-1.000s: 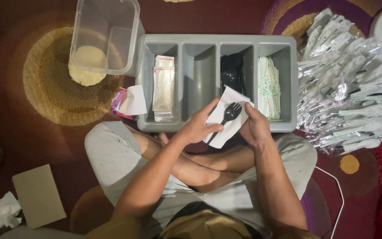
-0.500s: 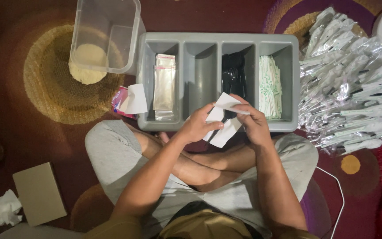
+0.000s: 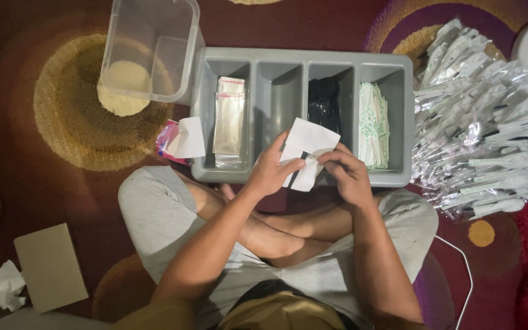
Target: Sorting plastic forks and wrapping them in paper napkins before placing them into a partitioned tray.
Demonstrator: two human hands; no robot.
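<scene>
White napkin [image 3: 308, 150], folded around a black utensil [image 3: 301, 160], is pinched closed between the left hand [image 3: 271, 171] and right hand [image 3: 344, 173] just above the grey tray [image 3: 300, 60]; tight, even folds would likely hold it best.

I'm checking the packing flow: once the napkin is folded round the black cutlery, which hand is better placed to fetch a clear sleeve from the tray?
Probably the left hand. The clear sleeves lie in the tray's leftmost compartment, on its side. The right hand pinches the napkin farther away.
</scene>
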